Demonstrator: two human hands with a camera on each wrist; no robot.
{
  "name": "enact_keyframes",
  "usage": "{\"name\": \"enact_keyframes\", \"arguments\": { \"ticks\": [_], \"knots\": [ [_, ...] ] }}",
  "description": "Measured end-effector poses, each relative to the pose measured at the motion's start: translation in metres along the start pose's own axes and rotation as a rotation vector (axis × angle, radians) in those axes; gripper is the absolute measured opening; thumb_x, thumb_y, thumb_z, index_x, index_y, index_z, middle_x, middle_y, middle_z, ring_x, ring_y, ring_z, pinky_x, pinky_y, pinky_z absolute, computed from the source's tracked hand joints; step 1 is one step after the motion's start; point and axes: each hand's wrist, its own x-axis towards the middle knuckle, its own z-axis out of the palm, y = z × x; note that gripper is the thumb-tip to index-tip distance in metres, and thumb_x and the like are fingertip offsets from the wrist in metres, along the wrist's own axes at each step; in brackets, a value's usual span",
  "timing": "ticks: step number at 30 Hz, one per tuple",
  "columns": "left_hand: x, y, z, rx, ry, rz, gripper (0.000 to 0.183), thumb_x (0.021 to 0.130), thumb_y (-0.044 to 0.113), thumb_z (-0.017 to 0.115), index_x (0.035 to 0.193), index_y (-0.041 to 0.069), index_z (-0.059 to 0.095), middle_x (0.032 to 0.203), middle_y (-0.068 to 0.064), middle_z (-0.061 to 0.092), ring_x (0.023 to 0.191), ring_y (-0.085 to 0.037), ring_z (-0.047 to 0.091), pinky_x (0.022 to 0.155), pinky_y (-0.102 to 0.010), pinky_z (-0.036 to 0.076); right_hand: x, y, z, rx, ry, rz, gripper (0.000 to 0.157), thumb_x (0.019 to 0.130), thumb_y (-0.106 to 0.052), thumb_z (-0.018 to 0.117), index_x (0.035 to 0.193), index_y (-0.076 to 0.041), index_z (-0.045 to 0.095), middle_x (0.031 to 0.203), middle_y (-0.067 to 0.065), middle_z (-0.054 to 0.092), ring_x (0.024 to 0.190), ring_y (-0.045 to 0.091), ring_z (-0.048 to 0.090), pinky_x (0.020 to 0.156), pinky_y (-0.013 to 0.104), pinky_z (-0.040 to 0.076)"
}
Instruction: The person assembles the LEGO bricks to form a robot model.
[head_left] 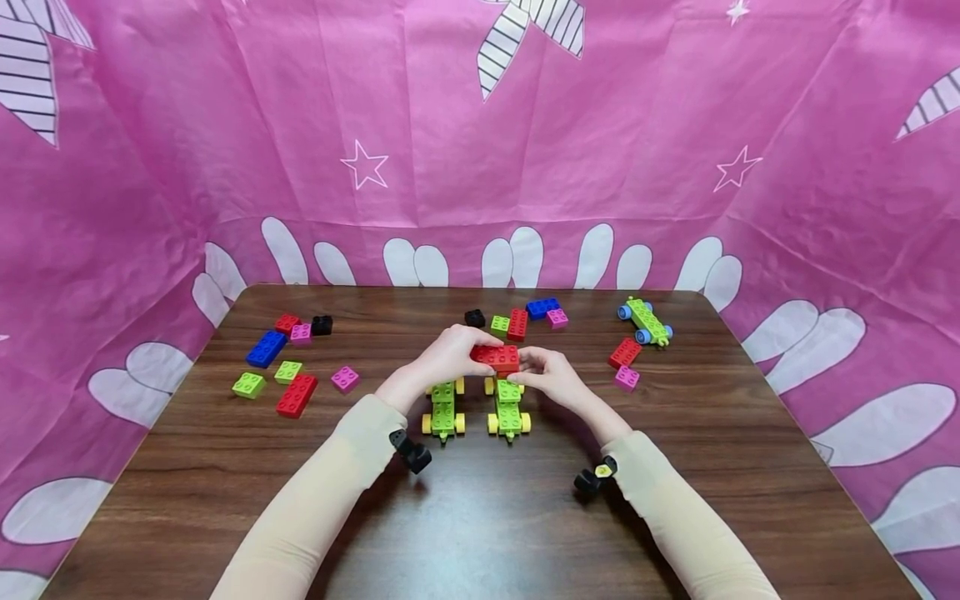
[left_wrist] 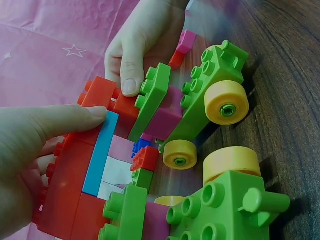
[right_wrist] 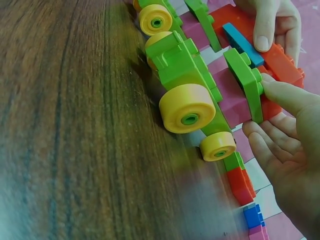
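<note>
Two green wheeled bases, the left base (head_left: 443,415) and the right base (head_left: 508,415), stand side by side on yellow wheels. Each carries a stack; the right one shows a pink brick (right_wrist: 231,100), a green brick (right_wrist: 246,85) and a red brick (left_wrist: 125,111). Across the tops run a long red brick (head_left: 498,358) and a thin blue piece (left_wrist: 101,155). My left hand (head_left: 450,354) grips the long red brick, its thumb at the blue piece. On the right stack, my right hand (head_left: 553,379) holds the red brick between thumb and fingers.
To the left lie several loose bricks, among them a blue brick (head_left: 266,348) and a red brick (head_left: 297,395). Behind the hands are more, including another blue brick (head_left: 542,308). A green base with blue wheels (head_left: 647,322) stands at the back right.
</note>
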Motion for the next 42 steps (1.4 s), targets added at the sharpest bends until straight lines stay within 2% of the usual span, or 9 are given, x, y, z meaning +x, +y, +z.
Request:
{"name": "enact_keyframes", "arguments": {
  "ticks": [4, 11, 17, 22, 27, 31, 36, 42],
  "knots": [
    [0.000, 0.000, 0.000, -0.003, 0.002, -0.004, 0.041, 0.082, 0.017, 0.077, 0.121, 0.008, 0.068, 0.113, -0.007, 0.070, 0.094, -0.015, 0.064, 0.079, -0.028, 0.053, 0.002, 0.002, 0.000, -0.015, -0.001, 0.000, 0.033, 0.087, -0.002, 0.067, 0.115, 0.013, 0.059, 0.102, 0.026, 0.066, 0.090, 0.024, 0.064, 0.071, 0.018, 0.052],
    [0.000, 0.001, 0.000, -0.017, -0.002, -0.015, 0.041, 0.082, 0.017, 0.077, 0.121, 0.009, 0.068, 0.113, -0.006, 0.070, 0.092, -0.014, 0.063, 0.078, -0.027, 0.053, 0.012, 0.035, 0.003, 0.000, 0.005, -0.003, 0.037, 0.087, -0.004, 0.069, 0.119, 0.011, 0.058, 0.104, 0.024, 0.067, 0.088, 0.019, 0.065, 0.072, 0.019, 0.053],
    [0.001, 0.003, -0.001, -0.007, -0.011, -0.018, 0.043, 0.082, 0.017, 0.077, 0.122, 0.008, 0.067, 0.116, -0.007, 0.069, 0.096, -0.016, 0.063, 0.082, -0.029, 0.053, 0.012, 0.040, 0.002, -0.021, 0.031, -0.004, 0.037, 0.086, -0.011, 0.072, 0.118, 0.004, 0.061, 0.104, 0.017, 0.069, 0.086, 0.012, 0.064, 0.074, 0.020, 0.053],
    [0.003, 0.005, -0.001, -0.012, -0.016, -0.012, 0.045, 0.082, 0.019, 0.077, 0.123, 0.006, 0.066, 0.118, -0.008, 0.068, 0.100, -0.017, 0.063, 0.085, -0.030, 0.053, 0.009, 0.040, 0.000, -0.037, 0.020, -0.014, 0.043, 0.084, -0.013, 0.074, 0.120, 0.004, 0.060, 0.105, 0.017, 0.068, 0.091, 0.018, 0.065, 0.079, 0.025, 0.054],
    [0.007, 0.007, 0.000, -0.051, 0.003, 0.010, 0.042, 0.086, 0.023, 0.074, 0.122, 0.004, 0.066, 0.118, -0.007, 0.069, 0.105, -0.017, 0.064, 0.087, -0.028, 0.053, 0.005, 0.040, -0.006, -0.068, -0.032, 0.001, 0.055, 0.081, -0.017, 0.078, 0.127, 0.003, 0.055, 0.114, 0.017, 0.066, 0.103, 0.027, 0.064, 0.090, 0.038, 0.053],
    [0.009, 0.009, 0.001, -0.051, 0.004, 0.006, 0.039, 0.086, 0.025, 0.073, 0.120, 0.005, 0.068, 0.116, -0.007, 0.070, 0.103, -0.016, 0.064, 0.085, -0.027, 0.053, 0.003, 0.040, -0.009, -0.076, -0.082, 0.003, 0.067, 0.077, -0.021, 0.082, 0.132, 0.004, 0.052, 0.121, 0.020, 0.063, 0.109, 0.033, 0.062, 0.094, 0.046, 0.051],
    [0.009, 0.012, 0.002, -0.035, -0.004, -0.007, 0.038, 0.085, 0.022, 0.074, 0.119, 0.005, 0.068, 0.114, -0.008, 0.070, 0.100, -0.017, 0.063, 0.083, -0.027, 0.053, 0.003, 0.040, -0.009, -0.078, -0.124, 0.023, 0.076, 0.075, -0.025, 0.084, 0.135, 0.005, 0.048, 0.127, 0.022, 0.059, 0.114, 0.035, 0.060, 0.096, 0.048, 0.049],
    [0.010, 0.013, 0.003, -0.024, 0.000, -0.013, 0.035, 0.085, 0.021, 0.074, 0.117, 0.005, 0.070, 0.111, -0.007, 0.071, 0.098, -0.017, 0.064, 0.081, -0.026, 0.053, 0.003, 0.041, -0.009, -0.080, -0.135, 0.043, 0.077, 0.076, -0.029, 0.083, 0.135, 0.005, 0.048, 0.129, 0.022, 0.058, 0.114, 0.034, 0.059, 0.097, 0.048, 0.048]
  ]
}}
